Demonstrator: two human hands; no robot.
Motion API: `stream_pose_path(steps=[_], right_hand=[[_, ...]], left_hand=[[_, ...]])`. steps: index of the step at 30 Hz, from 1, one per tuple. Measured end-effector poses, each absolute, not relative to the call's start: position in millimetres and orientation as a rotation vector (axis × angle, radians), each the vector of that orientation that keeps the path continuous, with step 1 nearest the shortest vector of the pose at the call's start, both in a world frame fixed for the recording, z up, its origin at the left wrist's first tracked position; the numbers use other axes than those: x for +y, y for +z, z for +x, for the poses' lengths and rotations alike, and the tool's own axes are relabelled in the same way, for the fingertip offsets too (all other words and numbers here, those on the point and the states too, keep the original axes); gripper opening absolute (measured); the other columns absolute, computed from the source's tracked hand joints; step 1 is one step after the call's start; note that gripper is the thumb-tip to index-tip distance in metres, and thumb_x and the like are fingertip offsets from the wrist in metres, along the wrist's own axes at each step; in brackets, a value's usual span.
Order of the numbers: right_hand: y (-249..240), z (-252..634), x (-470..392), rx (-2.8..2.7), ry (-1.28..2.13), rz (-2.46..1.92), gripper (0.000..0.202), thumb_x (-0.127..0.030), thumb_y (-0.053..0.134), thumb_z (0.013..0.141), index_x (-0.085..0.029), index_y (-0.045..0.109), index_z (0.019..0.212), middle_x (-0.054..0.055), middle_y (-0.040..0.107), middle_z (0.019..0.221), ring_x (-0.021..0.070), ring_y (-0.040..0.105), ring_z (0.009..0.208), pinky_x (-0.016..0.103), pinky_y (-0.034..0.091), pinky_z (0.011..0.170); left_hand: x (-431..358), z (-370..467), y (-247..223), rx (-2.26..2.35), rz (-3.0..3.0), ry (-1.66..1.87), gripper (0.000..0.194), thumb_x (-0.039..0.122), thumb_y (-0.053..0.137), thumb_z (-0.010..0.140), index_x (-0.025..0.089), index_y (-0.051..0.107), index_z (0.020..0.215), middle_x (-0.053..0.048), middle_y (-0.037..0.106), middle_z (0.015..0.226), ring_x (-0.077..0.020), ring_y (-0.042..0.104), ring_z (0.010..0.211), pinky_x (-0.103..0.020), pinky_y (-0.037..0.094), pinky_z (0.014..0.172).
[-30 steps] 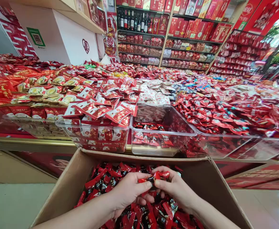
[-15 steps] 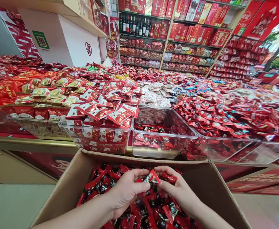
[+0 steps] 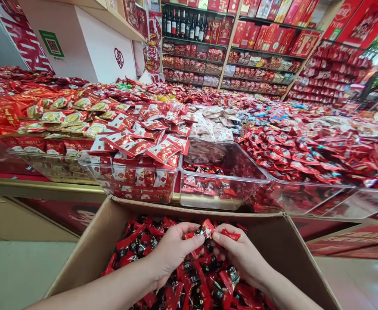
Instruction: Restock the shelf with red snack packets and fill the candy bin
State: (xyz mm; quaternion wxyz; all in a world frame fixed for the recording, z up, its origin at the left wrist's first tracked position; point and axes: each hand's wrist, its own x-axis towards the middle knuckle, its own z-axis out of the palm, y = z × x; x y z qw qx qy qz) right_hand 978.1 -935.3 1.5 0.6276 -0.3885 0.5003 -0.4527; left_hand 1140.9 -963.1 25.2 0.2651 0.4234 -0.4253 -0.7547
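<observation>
Above the packed carton, my left hand (image 3: 178, 247) is closed with thumb and fingers on a small wrapped candy (image 3: 206, 228) in a red and black wrapper. My right hand (image 3: 240, 247) is closed close beside it, its fingertips at the red end of that candy. Another red wrapper (image 3: 230, 234) sticks out at the right hand's fingers; how it is held is partly hidden. Below both hands, loose red and black candies (image 3: 193, 286) fill the cardboard box (image 3: 195, 209), and the hands cover some of them.
Just beyond the box stands a clear plastic bin (image 3: 221, 178) with a low layer of red packets. To its left, a clear bin (image 3: 127, 172) is heaped with red-and-white packets. Piled red sweets (image 3: 289, 155) lie to the right. Shelves with wine bottles (image 3: 185, 26) rise behind.
The right hand's fingers have closed in toward the candy in the left hand, and the right fingers now look more curled. The camera view has shifted slightly.
</observation>
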Motion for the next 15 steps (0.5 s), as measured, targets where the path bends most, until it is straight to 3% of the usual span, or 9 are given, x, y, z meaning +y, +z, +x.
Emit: stream_pose_path(steps=[5, 10, 13, 15], right_hand=[[-1.0, 977.1, -936.6, 1.099, -1.013, -0.834, 0.034, -0.049, 0.059, 0.064, -0.016, 0.052, 0.071, 0.000, 0.053, 0.062, 0.0101, 0.048, 0.053, 0.020, 0.032, 0.044], [-2.3, 974.5, -939.6, 1.176, -0.856, -0.971, 0.049, -0.061, 0.037, 0.073, -0.016, 0.055, 0.072, 0.003, 0.055, 0.063, 0.0146, 0.050, 0.062, 0.025, 0.038, 0.054], [-2.9, 972.2, -940.1, 1.238, -0.769, -1.252, 0.053, -0.059, 0.028, 0.078, -0.015, 0.058, 0.069, 0.004, 0.057, 0.070, 0.0166, 0.051, 0.069, 0.029, 0.038, 0.067], [-5.6, 972.3, -940.0, 1.204, -0.816, -1.355, 0.045, -0.054, 0.033, 0.078, -0.016, 0.058, 0.078, 0.004, 0.056, 0.075, 0.0163, 0.050, 0.072, 0.028, 0.038, 0.067]], left_hand=[[-966.9, 1142.0, 23.9, -1.310, 1.234, -1.906, 0.035, 0.030, 0.059, 0.066, 0.014, 0.052, 0.097, -0.004, 0.060, 0.078, -0.0129, 0.054, 0.070, -0.026, 0.041, 0.067], [-967.5, 1142.7, 21.9, -1.533, 1.289, -1.751, 0.028, 0.020, 0.057, 0.064, 0.016, 0.055, 0.091, 0.000, 0.059, 0.077, -0.0125, 0.053, 0.072, -0.024, 0.040, 0.067], [-966.1, 1141.8, 20.7, -1.588, 1.280, -1.706, 0.026, 0.017, 0.056, 0.061, 0.016, 0.052, 0.087, 0.002, 0.057, 0.073, -0.0106, 0.050, 0.067, -0.022, 0.039, 0.063], [-966.0, 1141.7, 18.5, -1.582, 1.278, -1.737, 0.025, 0.014, 0.057, 0.059, 0.015, 0.049, 0.082, 0.004, 0.053, 0.065, -0.0093, 0.046, 0.062, -0.021, 0.037, 0.058]])
